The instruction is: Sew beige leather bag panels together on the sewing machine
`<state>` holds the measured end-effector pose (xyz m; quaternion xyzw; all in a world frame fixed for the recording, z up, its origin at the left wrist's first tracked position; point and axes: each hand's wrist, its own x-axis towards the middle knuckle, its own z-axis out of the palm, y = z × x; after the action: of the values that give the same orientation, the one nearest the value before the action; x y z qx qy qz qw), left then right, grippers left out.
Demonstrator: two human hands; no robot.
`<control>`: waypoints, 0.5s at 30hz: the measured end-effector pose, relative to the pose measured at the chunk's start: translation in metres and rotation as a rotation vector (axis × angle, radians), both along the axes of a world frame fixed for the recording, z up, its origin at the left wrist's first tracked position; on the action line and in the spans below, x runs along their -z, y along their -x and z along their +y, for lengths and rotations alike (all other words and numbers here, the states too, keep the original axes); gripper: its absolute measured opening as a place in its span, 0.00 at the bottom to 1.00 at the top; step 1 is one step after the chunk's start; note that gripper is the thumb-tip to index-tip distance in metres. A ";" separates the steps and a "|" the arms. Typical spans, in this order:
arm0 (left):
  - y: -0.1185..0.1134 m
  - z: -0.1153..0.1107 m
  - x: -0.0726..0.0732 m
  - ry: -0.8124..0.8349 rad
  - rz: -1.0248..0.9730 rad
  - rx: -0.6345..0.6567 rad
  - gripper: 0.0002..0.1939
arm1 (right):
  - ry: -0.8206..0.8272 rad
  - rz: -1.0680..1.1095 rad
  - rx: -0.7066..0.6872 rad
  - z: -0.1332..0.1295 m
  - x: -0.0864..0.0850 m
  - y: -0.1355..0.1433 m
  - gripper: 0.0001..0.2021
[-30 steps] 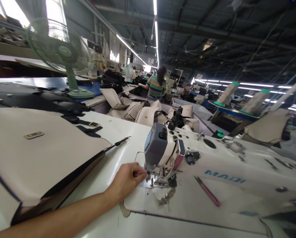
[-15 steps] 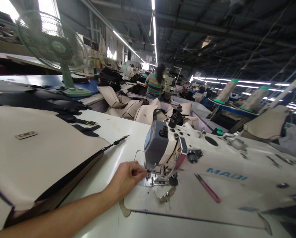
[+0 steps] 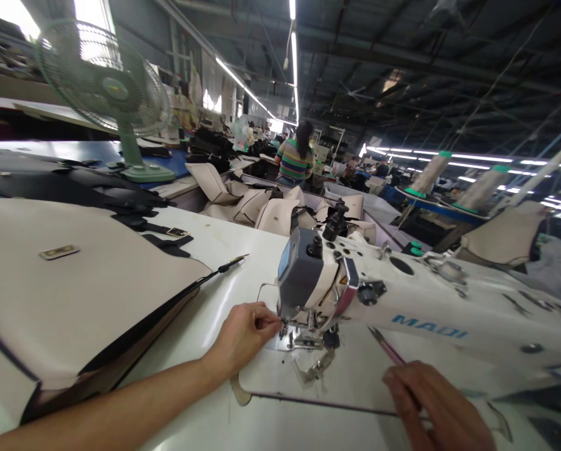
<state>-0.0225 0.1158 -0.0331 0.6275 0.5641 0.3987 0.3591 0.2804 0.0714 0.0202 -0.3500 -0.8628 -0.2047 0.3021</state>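
"Pressing thumb and fingertips together, the left hand [image 3: 243, 335] is right up at the needle area [image 3: 283, 330] of the sewing machine [image 3: 303, 272]! Any thread in that grip?"

"Too small to tell from here! But look right: the right hand [image 3: 437, 407] is at the rear end of the pink tweezers [image 3: 387, 346], its fingers covering that end. Whether it's gripping them or just touching, I can't tell!"

"And the tweezers lie under the machine's arm, points angled towards the needle area, well apart from the left hand!"

"Over on the left side of the bench [image 3: 215, 407], there's the big beige bag [image 3: 92, 294], dark trim, metal plate [image 3: 59, 252] facing up, black straps [image 3: 163, 232] just beyond it!"

"Past the bench's far edge, more beige bags [image 3: 277, 216] in a heap, a person [image 3: 293, 160] in a striped top behind them, and a green fan [image 3: 116, 94] over at the far left!"
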 end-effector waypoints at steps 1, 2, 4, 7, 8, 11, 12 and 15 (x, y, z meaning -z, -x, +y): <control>0.000 0.000 0.000 0.002 0.000 0.001 0.09 | 0.030 -0.021 -0.055 0.002 0.004 0.016 0.09; 0.000 0.000 0.000 0.004 0.000 0.003 0.09 | 0.079 -0.018 -0.083 0.004 0.007 0.029 0.10; 0.001 0.001 0.001 0.006 0.000 0.008 0.09 | 0.195 0.000 -0.079 0.009 0.015 0.049 0.12; 0.000 0.002 0.002 0.009 0.005 0.011 0.09 | 0.297 0.048 -0.050 0.019 0.028 0.064 0.13; 0.000 0.002 0.003 0.010 0.008 0.010 0.09 | 0.318 0.069 -0.043 0.022 0.032 0.067 0.14; 0.000 0.001 0.002 0.013 0.007 0.008 0.09 | 0.405 0.105 -0.005 0.031 0.041 0.074 0.16; 0.000 0.000 0.001 0.013 0.004 0.009 0.10 | 0.442 0.104 0.013 0.033 0.044 0.077 0.17; 0.001 0.000 0.001 0.015 -0.007 0.021 0.10 | 0.498 0.105 0.047 0.037 0.048 0.083 0.17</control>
<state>-0.0235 0.1157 -0.0340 0.6292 0.5593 0.3930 0.3700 0.1979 0.1082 -0.0275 -0.4436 -0.8613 0.0256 0.2465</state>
